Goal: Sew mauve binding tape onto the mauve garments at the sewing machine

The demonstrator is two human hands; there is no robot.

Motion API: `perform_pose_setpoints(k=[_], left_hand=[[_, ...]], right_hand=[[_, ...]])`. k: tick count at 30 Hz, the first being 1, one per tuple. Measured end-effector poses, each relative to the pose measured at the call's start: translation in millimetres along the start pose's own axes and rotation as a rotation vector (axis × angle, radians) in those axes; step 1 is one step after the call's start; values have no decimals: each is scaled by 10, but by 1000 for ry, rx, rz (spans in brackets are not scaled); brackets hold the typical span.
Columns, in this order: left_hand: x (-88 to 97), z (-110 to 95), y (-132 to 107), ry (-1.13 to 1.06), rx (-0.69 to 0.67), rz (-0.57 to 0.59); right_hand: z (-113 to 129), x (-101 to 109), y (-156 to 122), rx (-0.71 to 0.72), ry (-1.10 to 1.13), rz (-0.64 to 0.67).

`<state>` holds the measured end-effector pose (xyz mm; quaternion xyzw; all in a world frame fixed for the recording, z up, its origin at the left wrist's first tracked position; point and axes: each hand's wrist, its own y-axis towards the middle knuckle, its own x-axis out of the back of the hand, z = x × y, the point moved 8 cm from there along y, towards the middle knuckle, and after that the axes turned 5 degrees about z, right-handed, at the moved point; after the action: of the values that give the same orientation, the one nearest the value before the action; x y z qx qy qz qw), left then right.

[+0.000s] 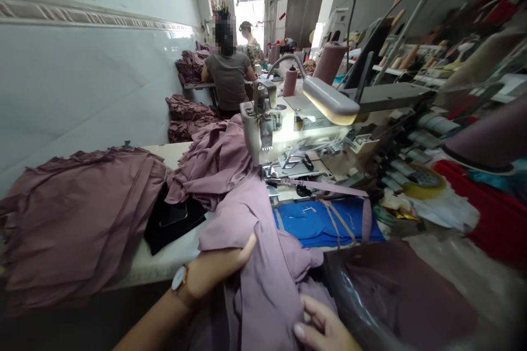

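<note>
A length of mauve fabric point(267, 285) runs from the sewing machine's point(294, 126) needle area down toward me and hangs over the table edge. My left hand point(244, 252), below a wristwatch, grips this fabric near the table edge; its thumb shows while a fold covers the other fingers. Lower and to the right, my right hand point(323, 326) pinches the fabric's edge between thumb and curled fingers. A narrow mauve strip point(325, 187) stretches from the needle area to the right. Bunched mauve fabric point(214, 162) lies left of the machine head.
A stack of mauve pieces point(82, 214) covers the table's left end, beside a phone point(175, 215) on black cloth. Blue cloth point(329, 222) lies before the machine. A lit lamp point(329, 100) hangs over it. Thread cones point(330, 60) stand behind; two people sit farther back.
</note>
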<state>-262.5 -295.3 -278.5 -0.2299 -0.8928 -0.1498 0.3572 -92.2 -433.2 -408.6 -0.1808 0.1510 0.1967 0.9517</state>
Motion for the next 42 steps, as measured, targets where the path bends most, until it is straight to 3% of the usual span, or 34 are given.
perform_pose_setpoints(k=[3,6,9,13,21,26,31,33,42], left_hand=[[-29,-40,121,134,-50,98],[52,-41,263,245,-47,93],[214,-106,424,341,-14,-2],[450,-199,613,437,147,-141],[741,-203,825,276,198,-335],[758,-228,956,233,157,-254],[678,-193,1035,257,113,-21],[698,-180,1070,281,82,18],[1038,-234,1523,199,-77,-148]], right_hand=[[93,38,83,-1,-10,-22],[262,122,130,-1,-32,-84],[452,193,175,3,-47,-149],[729,190,268,43,-28,-158],[1080,141,510,118,39,-91],[1139,170,678,147,61,-113],[1199,176,819,180,71,-121],[1220,168,869,181,72,-117],[1412,172,1105,215,112,-123]])
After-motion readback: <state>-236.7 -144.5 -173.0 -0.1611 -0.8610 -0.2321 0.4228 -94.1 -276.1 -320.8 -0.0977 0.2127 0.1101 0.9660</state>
